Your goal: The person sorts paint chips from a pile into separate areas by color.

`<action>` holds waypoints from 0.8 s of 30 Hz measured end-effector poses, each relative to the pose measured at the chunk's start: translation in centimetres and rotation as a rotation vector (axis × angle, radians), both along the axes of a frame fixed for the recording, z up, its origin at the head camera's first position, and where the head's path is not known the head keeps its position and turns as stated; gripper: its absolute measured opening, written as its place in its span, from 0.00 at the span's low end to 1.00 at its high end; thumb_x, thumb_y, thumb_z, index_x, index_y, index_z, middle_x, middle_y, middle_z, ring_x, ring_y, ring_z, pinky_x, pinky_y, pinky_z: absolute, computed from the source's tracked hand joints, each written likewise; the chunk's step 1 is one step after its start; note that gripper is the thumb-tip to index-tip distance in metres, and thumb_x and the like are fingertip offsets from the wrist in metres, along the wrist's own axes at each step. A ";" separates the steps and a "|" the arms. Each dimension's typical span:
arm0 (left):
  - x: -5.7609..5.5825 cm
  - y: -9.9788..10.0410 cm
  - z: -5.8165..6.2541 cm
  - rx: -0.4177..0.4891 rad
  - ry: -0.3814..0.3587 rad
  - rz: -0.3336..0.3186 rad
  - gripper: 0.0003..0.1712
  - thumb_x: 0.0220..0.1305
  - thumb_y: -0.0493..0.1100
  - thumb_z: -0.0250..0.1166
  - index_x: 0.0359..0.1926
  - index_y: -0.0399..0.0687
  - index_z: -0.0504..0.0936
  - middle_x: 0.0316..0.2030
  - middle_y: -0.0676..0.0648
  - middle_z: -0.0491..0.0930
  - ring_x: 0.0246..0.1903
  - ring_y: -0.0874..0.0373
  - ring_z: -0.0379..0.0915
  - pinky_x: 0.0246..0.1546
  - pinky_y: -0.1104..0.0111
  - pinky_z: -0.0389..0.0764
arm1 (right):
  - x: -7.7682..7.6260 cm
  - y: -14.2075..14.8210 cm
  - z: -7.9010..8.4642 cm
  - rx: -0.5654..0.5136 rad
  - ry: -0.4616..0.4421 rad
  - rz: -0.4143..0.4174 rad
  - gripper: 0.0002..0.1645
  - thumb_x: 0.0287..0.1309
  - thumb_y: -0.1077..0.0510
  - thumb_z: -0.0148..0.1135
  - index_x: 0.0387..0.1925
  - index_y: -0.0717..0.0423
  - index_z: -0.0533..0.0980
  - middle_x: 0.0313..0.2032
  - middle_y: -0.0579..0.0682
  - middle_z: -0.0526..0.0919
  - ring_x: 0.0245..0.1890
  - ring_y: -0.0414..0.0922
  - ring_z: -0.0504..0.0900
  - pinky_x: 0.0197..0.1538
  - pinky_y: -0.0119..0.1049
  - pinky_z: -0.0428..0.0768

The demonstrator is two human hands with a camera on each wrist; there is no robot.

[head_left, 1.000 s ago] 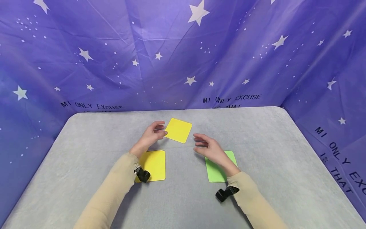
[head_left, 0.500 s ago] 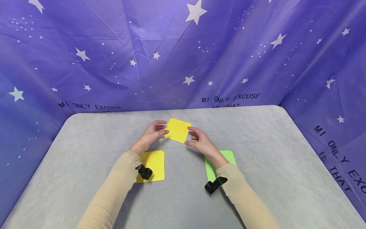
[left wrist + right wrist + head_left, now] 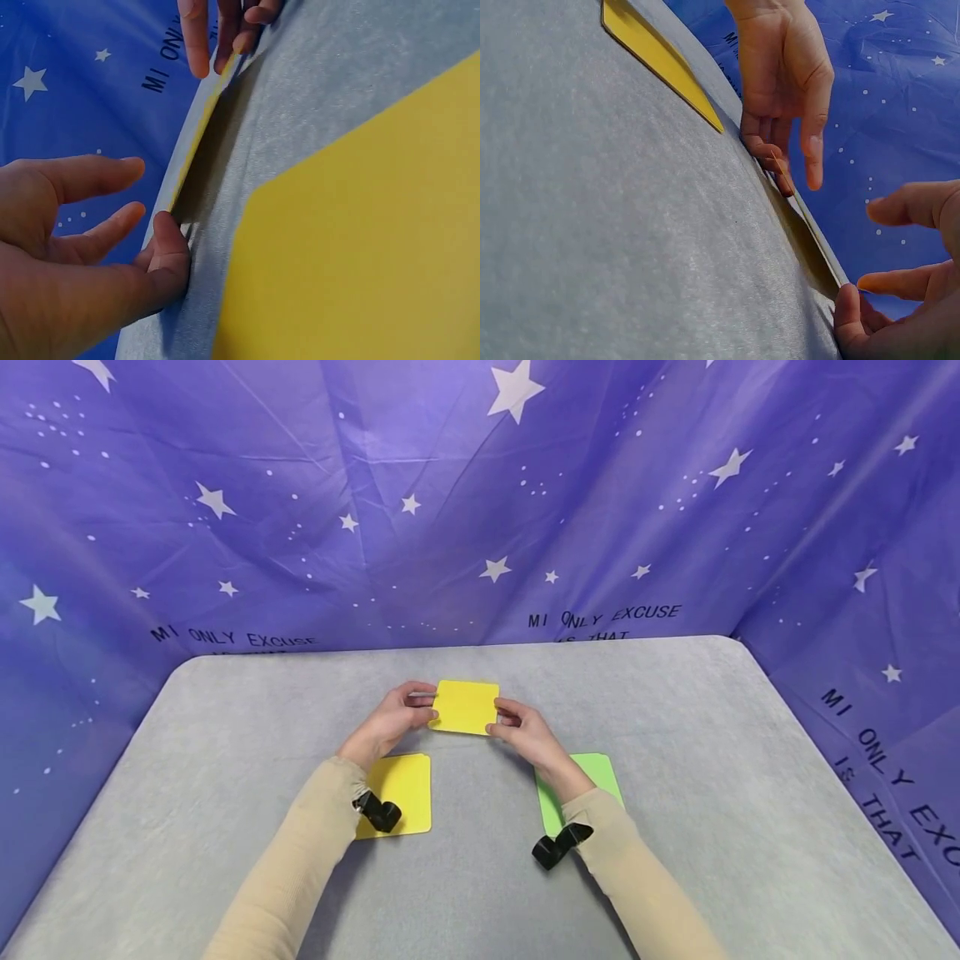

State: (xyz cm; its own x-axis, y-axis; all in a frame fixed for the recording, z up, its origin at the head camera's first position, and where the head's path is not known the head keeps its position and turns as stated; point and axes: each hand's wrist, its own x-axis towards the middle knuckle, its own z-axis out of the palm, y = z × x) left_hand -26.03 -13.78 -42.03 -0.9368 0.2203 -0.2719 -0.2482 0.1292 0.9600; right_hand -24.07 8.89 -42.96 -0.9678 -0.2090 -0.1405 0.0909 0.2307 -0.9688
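A thin yellow square card [image 3: 465,707] is held between both hands near the back of the table. My left hand [image 3: 396,720] pinches its left edge, thumb toward me. At the opposite edge, my right hand [image 3: 528,735] pinches it between thumb and fingers. The left wrist view shows the card edge-on, with a shadow under it on the tabletop. Below my left wrist lies another yellow square [image 3: 408,793], partly hidden by the arm. A green square [image 3: 551,806] lies under my right wrist, also partly covered.
The grey cloth-covered table [image 3: 480,877] has rounded back corners. Behind it and at both sides hangs a purple curtain [image 3: 435,468] with white stars and black lettering. Black wrist cameras, such as the right one [image 3: 558,847], jut out over the table.
My right hand has come in from the right to the card's right edge. The yellow card has turned from slanted to nearly straight and now tilts. My left hand has barely moved.
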 end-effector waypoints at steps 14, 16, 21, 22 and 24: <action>0.6 0.4 -0.4 -0.021 0.018 0.014 0.20 0.62 0.24 0.58 0.56 0.28 0.71 0.39 0.45 0.70 0.35 0.58 0.68 0.33 0.71 0.71 | 0.6 0.7 -0.6 -0.085 0.003 0.004 0.29 0.55 0.71 0.59 0.60 0.73 0.69 0.56 0.66 0.71 0.46 0.48 0.73 0.42 0.28 0.73; 0.8 0.5 -0.4 -0.039 0.023 0.005 0.20 0.61 0.25 0.59 0.56 0.29 0.72 0.39 0.45 0.70 0.35 0.58 0.68 0.33 0.70 0.71 | 0.6 0.7 -0.7 -0.107 0.002 -0.011 0.28 0.55 0.72 0.59 0.59 0.73 0.70 0.54 0.65 0.71 0.43 0.46 0.73 0.40 0.27 0.74; 1.3 0.7 -0.1 -0.067 0.024 -0.013 0.20 0.62 0.26 0.59 0.56 0.31 0.72 0.40 0.44 0.70 0.37 0.56 0.69 0.36 0.68 0.72 | 0.9 0.8 -0.9 -0.115 -0.003 -0.038 0.27 0.55 0.74 0.59 0.59 0.71 0.71 0.52 0.64 0.72 0.42 0.46 0.74 0.40 0.27 0.74; 1.4 0.7 -0.1 -0.070 0.026 -0.016 0.20 0.62 0.26 0.60 0.56 0.31 0.72 0.40 0.44 0.70 0.37 0.56 0.68 0.37 0.68 0.73 | 1.0 0.9 -1.0 -0.112 -0.003 -0.043 0.27 0.55 0.74 0.59 0.59 0.71 0.71 0.53 0.64 0.72 0.42 0.46 0.74 0.40 0.27 0.74; 1.6 0.7 -0.3 -0.076 0.034 -0.030 0.20 0.62 0.27 0.60 0.56 0.30 0.72 0.40 0.43 0.70 0.37 0.55 0.68 0.38 0.68 0.74 | 1.3 1.0 -1.2 -0.105 0.005 -0.051 0.27 0.54 0.74 0.59 0.58 0.70 0.72 0.53 0.63 0.73 0.41 0.45 0.73 0.39 0.26 0.74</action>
State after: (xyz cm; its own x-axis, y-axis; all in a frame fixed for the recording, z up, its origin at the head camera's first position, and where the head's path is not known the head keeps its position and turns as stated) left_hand -24.45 -13.07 -42.32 -0.9392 0.2280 -0.2569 -0.2105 0.2090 0.9550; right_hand -22.81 9.87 -44.11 -0.9781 -0.1730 -0.1157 0.0950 0.1233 -0.9878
